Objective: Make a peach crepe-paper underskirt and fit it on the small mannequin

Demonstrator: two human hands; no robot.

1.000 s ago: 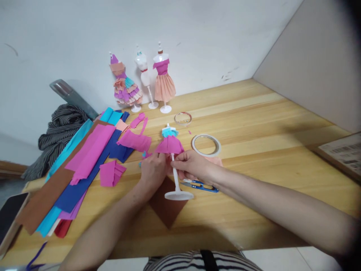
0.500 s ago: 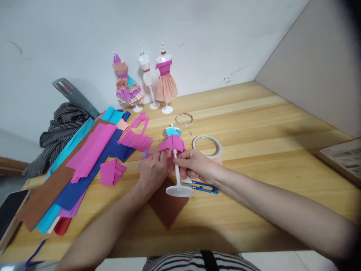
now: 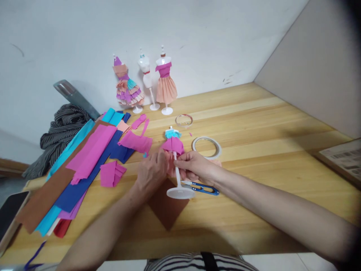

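A small white dress-form mannequin point(image 3: 177, 171) lies tipped back, its round base towards me. It wears a cyan paper top point(image 3: 172, 133) and a magenta crepe-paper layer point(image 3: 173, 145), with peach paper point(image 3: 170, 164) beneath. My left hand point(image 3: 152, 168) has its fingers closed at the left edge of the skirt, pinching the paper. With thumb and bent fingers, my right hand point(image 3: 194, 165) grips the mannequin at its pole, below the skirt. Blue thread snips point(image 3: 204, 189) lie under my right wrist. A brown paper square point(image 3: 168, 207) is below the base.
Three mannequins stand by the wall, two in paper dresses point(image 3: 166, 88). Coloured crepe-paper strips point(image 3: 90, 150) and magenta pieces point(image 3: 113, 174) cover the left side. Two tape rolls point(image 3: 217, 150) lie behind my right hand. A cardboard box point(image 3: 342, 162) sits at the right edge.
My left hand has shifted slightly at the skirt's edge, and the magenta layer sits a little narrower on that side. Both hands keep hold; the view has tilted slightly.
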